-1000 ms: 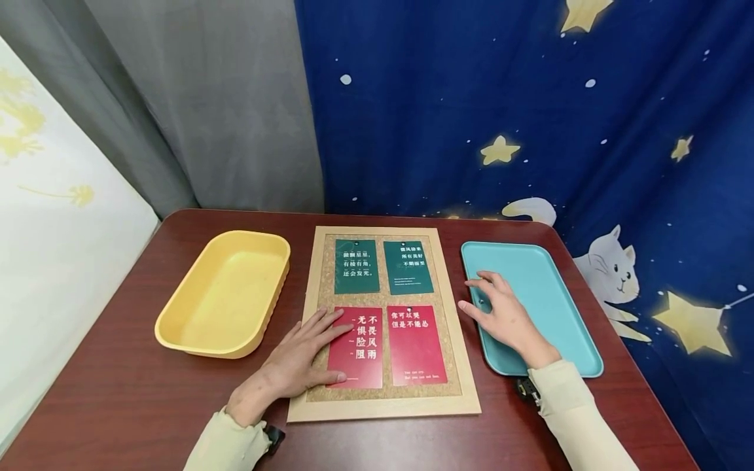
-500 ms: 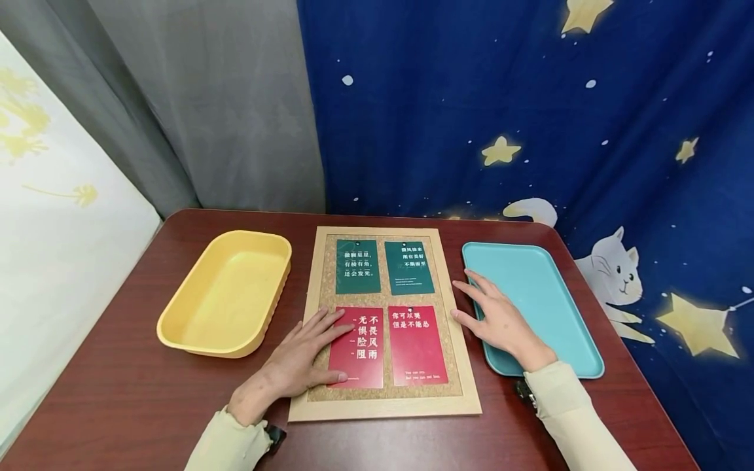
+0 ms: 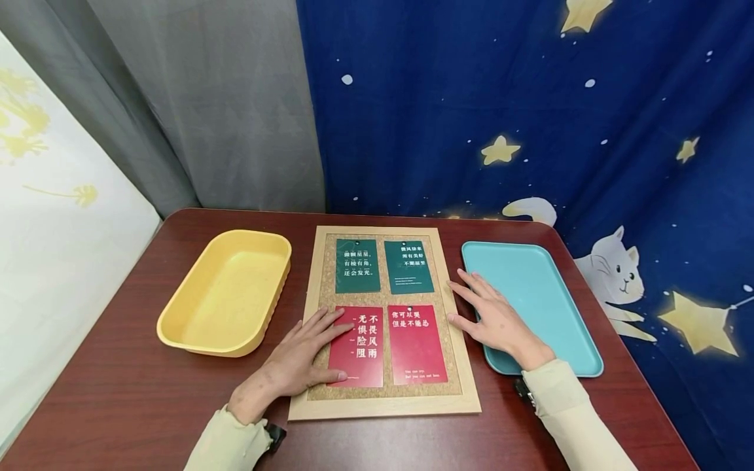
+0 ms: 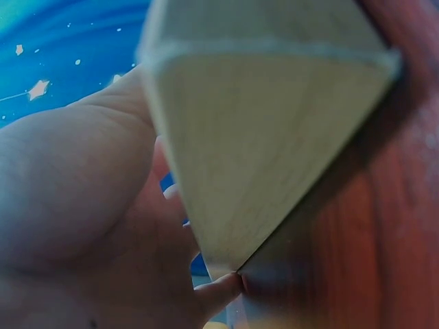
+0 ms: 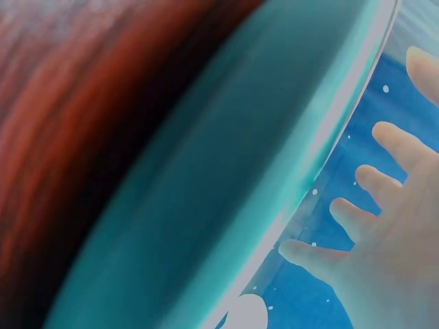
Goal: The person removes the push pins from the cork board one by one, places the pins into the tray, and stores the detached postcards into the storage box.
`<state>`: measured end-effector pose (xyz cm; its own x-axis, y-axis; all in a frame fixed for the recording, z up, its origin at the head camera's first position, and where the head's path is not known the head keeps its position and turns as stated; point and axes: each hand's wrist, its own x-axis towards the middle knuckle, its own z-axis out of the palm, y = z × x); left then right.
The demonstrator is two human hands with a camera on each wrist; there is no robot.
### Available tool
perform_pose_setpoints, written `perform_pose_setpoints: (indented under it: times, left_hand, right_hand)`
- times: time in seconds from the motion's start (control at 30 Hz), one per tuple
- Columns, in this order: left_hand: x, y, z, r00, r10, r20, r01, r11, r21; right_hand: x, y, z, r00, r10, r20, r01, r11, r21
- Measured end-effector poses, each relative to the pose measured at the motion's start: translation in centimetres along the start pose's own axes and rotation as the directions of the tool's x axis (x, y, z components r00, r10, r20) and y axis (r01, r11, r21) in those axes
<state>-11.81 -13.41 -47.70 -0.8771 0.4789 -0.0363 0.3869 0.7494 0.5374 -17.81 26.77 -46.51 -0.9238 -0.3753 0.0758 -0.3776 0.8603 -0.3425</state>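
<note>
We see the left hand (image 3: 300,360) lying flat with its fingers spread and straight, grasping nothing, across the left side of the board (image 3: 412,405) and onto the left red card (image 3: 368,366). We judge that it lies there to keep card and board from sliding: beyond its fingers, the left green card (image 3: 358,281) and the right green card (image 3: 409,271) each show a small dark pin at the top, as does the right red card (image 3: 419,353), while we make out none on the card under the left hand.

The right hand (image 3: 501,320) is relaxed, its fingers extended and apart; the right wrist view shows nothing held. It reaches from above the blue tray (image 3: 548,307) toward the board's right edge, perhaps to help steady that side; we cannot tell whether its fingertips touch the wood.

The board, then, lies between our two hands, partly beneath the left and just beside the right fingertips. The right red card sits in the gap between the hands. The yellow tub (image 3: 224,294) stands to the left of the left hand, apart from the board, probably so that both containers flank it within reach.
</note>
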Motion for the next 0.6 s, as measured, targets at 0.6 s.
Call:
perform_pose_setpoints:
  times: [0.6]
  left_hand:
    - [0.07,0.06,-0.11,1.000,-0.019,0.013,0.019,1.000,-0.011]
  right_hand:
    - [0.27,-0.28,0.16,0.996,-0.033,0.081,0.031,0.999,0.016]
